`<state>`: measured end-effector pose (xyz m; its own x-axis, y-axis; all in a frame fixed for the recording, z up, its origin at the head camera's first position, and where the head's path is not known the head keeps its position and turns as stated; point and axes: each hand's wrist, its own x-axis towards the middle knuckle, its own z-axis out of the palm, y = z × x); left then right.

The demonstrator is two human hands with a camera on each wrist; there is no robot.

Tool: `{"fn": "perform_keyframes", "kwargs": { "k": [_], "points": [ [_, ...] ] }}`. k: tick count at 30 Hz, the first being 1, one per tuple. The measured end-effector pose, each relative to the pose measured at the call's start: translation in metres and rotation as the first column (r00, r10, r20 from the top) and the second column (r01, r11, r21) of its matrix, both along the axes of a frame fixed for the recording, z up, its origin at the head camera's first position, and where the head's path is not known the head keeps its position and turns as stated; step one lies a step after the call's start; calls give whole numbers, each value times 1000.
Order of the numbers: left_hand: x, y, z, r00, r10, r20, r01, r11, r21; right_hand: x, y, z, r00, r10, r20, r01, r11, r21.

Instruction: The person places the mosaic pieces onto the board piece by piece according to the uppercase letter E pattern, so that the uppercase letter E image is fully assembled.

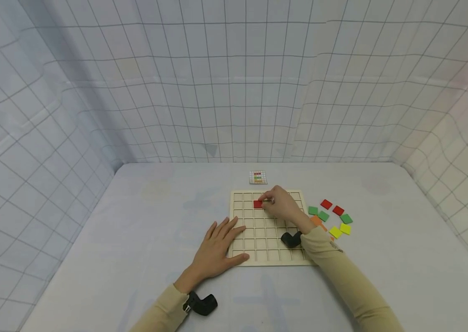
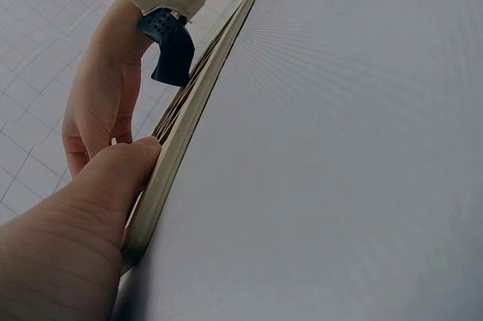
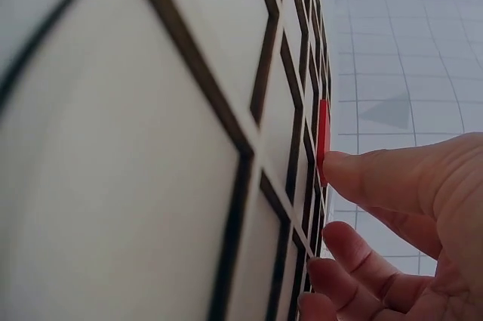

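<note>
A pale wooden grid board (image 1: 267, 263) lies flat on the table, divided into square cells by thin ridges. In its upper part, a red square tile (image 1: 257, 204) sits at a cell, and my right hand (image 1: 285, 206) pinches its right side with the fingertips. The right wrist view shows a digit against the edge of the red tile (image 3: 323, 136), with the other fingers curled below. My left hand (image 1: 214, 252) rests with spread fingers over the board's left edge, its thumb (image 2: 136, 156) on the near left corner region.
Right of the board lie loose tiles: red (image 1: 326, 204), green (image 1: 313, 210), yellow (image 1: 335, 232) and orange (image 1: 318, 222), some hidden by the right forearm. Behind the board is a small pattern card (image 1: 258, 177). White grid-lined cloth (image 1: 234, 92) hangs around the table.
</note>
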<state>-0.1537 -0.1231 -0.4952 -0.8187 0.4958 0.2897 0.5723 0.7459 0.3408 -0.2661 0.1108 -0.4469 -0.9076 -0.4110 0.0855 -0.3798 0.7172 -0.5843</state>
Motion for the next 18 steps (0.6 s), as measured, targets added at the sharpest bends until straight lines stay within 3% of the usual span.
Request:
{"fn": "perform_keyframes", "kwargs": {
  "k": [10, 18],
  "points": [
    [1, -1, 1, 1000, 2, 1, -2, 1000, -4, 4, 5, 1, 997, 73, -9, -73, 997, 6],
    [1, 1, 2, 1000, 1, -4, -1, 1000, -18, 10, 24, -6, 998, 61, -30, -63, 995, -78]
  ]
}}
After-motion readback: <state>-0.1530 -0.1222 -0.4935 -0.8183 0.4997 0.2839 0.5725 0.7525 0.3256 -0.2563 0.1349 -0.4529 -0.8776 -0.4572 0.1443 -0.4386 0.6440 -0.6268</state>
